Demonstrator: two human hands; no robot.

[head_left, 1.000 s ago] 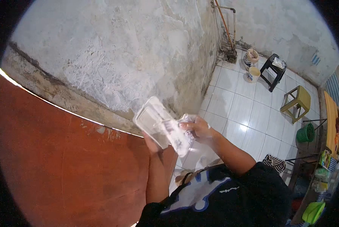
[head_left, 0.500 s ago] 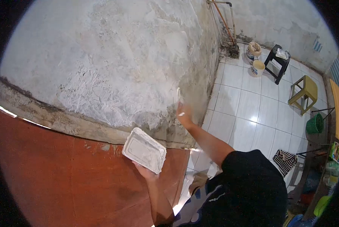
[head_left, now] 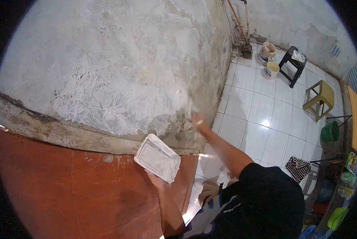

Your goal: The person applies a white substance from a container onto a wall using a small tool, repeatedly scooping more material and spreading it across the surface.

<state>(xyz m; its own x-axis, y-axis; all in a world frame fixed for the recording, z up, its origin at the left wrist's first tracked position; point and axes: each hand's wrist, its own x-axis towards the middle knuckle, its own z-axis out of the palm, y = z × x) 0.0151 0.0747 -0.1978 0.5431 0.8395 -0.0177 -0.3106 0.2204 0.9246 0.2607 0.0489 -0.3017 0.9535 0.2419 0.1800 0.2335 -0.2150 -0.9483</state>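
My left hand [head_left: 157,180] holds a shallow white tray [head_left: 156,158] smeared with white paste, its fingers under the lower edge. My right hand [head_left: 200,122] is at the wall's right part, closed on a thin flat tool [head_left: 188,108] that is blurred against the surface. White paste lies rough and ridged on the lower wall [head_left: 102,99], left of the tool. The tray is just below the wall's bottom ledge, in front of the red-brown surface [head_left: 98,191].
On the tiled floor are a cream bucket [head_left: 272,70], a sack-like container [head_left: 268,49], a black stool [head_left: 292,65] and an olive stool [head_left: 320,98]. A striped cloth [head_left: 297,169] and green basket [head_left: 330,131] are at the right.
My right hand has moved slightly right and down along the wall with the tool. The tray in my left hand has shifted a little to the right.
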